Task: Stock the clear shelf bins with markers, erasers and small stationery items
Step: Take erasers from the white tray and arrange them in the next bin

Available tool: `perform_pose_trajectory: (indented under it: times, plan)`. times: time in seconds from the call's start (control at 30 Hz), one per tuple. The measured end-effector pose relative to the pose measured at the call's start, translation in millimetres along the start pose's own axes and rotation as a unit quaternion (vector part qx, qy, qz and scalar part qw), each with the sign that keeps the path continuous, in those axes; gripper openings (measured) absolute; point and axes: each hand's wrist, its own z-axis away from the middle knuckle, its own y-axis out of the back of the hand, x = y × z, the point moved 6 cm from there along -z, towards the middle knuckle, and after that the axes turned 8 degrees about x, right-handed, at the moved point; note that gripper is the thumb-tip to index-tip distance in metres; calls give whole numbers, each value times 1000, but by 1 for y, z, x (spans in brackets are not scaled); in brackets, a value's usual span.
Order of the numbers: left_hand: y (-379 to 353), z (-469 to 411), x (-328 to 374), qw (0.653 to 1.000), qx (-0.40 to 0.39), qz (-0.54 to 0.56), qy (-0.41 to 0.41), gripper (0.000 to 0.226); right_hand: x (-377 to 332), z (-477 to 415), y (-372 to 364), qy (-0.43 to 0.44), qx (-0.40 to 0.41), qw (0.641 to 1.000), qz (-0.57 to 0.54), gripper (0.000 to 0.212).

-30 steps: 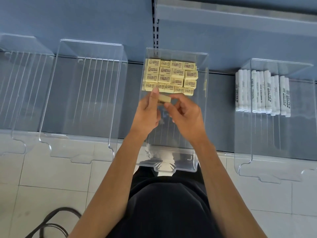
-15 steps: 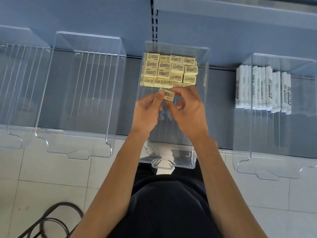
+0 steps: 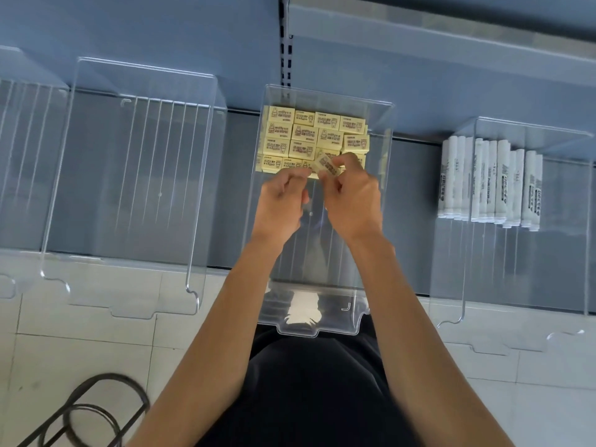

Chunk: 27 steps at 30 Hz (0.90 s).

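Note:
The clear middle bin [image 3: 354, 321] holds rows of yellow erasers [image 3: 303, 137] stacked at its back. Both hands reach into it just in front of those rows. My right hand [image 3: 353, 201] pinches one yellow eraser [image 3: 327, 167] between thumb and fingertips, tilted above the front row. My left hand [image 3: 282, 203] sits close beside it with fingers curled; nothing shows inside them, and its fingertips end just left of the held eraser.
A clear bin [image 3: 451, 317] to the right holds a row of white markers [image 3: 490, 182]. Two clear bins [image 3: 129, 304] stand on the left with nothing in them. A black wire frame [image 3: 80, 411] lies on the tiled floor at lower left.
The eraser, earlier held between both hands, has moved back toward the stacked rows and now sits in my right hand's pinch. My left fingers have curled away from it.

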Motion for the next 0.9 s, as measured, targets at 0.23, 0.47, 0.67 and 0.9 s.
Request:
perform_pose_trajectory:
  times: [0.23,0.47,0.67,0.9]
  plan:
    - [4,-15,-1,999,28,20,23,25,-3,-17,-4,-28,23,999,27,26]
    - [2,-23,1,999,23,43,24,33,-2,-13,-2,-10,64,997,34,31]
    - [3,-24,0,998,13,45,31,32,-4,-16,-11,-3,78,997,23,36]
    - [4,-25,-1,996,14,74,51,39,-2,-17,-10,3,104,994,31,14]
